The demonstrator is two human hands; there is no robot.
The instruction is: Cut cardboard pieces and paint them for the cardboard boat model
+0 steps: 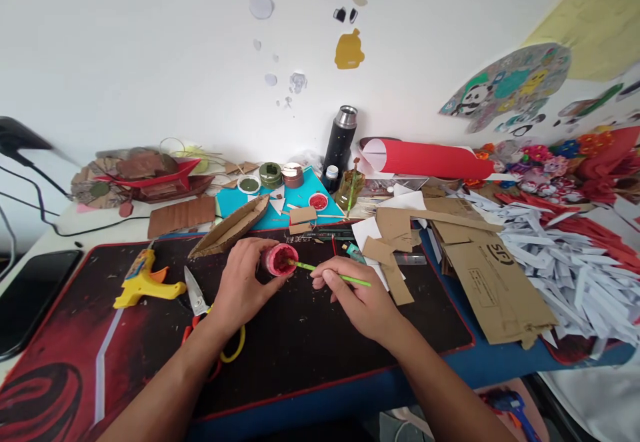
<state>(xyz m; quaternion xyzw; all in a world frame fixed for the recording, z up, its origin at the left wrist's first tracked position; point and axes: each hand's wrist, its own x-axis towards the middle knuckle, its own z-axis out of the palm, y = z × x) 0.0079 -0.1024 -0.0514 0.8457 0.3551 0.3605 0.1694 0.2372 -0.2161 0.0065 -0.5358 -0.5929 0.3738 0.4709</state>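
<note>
Head view looks down on a cluttered worktop point(300, 389) covered by a dark mat with red markings. The left hand point(245, 282) is curled around a small round pot of red paint point(280, 259), tipped on its side with its open mouth facing right; the rim and inside are smeared thick red. The right hand point(357, 295) pinches a thin green paintbrush point(333, 274) between closed fingers, the brush tip resting inside the pot's mouth. Both sit on the mat near its middle.

Left of the hands lie a yellow plastic glue gun point(143, 282) with an orange trigger and scissors point(197, 295) with bright metal blades and yellow loop handles, partly under the left forearm. Just beyond the pot lies a long, pointed cardboard boat hull point(233, 229), brown and matte. Farther off, a teal sheet point(280, 205) carries small round paint tubs and cardboard scraps. A tall black flask point(341, 139) with a steel cap stands by the wall, beside a red corrugated roll point(430, 161). To the right lie flat, creased cardboard pieces point(490, 275) and a heap of white paper strips point(565, 262).
</note>
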